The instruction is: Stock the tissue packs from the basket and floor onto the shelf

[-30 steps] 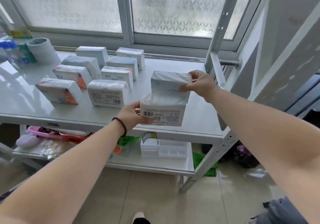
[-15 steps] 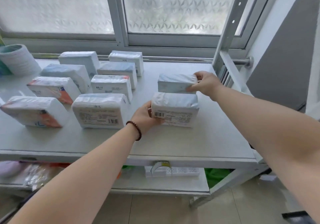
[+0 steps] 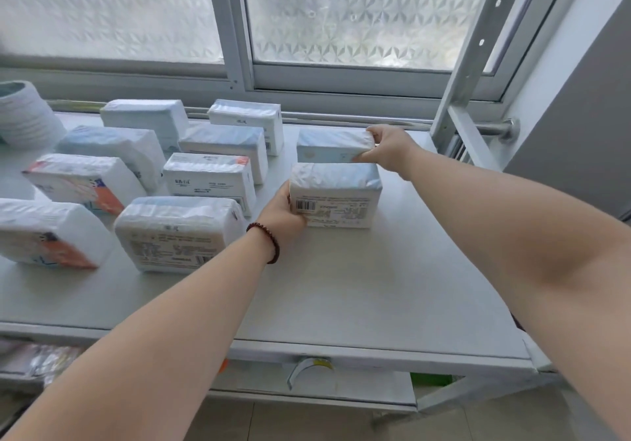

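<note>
The left hand (image 3: 281,213), with a bead bracelet (image 3: 264,240) at the wrist, is wrapped round the left end of the near pack (image 3: 336,194), which rests on the shelf (image 3: 358,287). The right hand (image 3: 387,145) is closed on the right end of the far pack (image 3: 333,145), thumb below and fingers over the top. This pack sits directly behind the near one; whether it is fully set down cannot be told. Together the 2 packs form a new column at the right of the stock.

To the left, 8 more packs are already lined up in 2 columns of 4: a barcoded pack (image 3: 179,234), a boxed-label pack (image 3: 210,177), a blue-topped pack (image 3: 227,147) and a rear pack (image 3: 247,121), then further left 2 orange-cornered packs (image 3: 85,182) with 2 pale ones behind. A ribbed white roll (image 3: 25,112) stands at the far left by the window (image 3: 239,75).

The task is judged well advanced: 10 packs are on the shelf, and only release of these 2 is pending. Neither basket nor loose packs on the floor are in view, so what is left cannot be told.

A barcode and lines of small print are seen on the near pack's front, and another barcode on the barcoded pack. The lettering is too small and blurred to be read; no brand can be made out.
</note>
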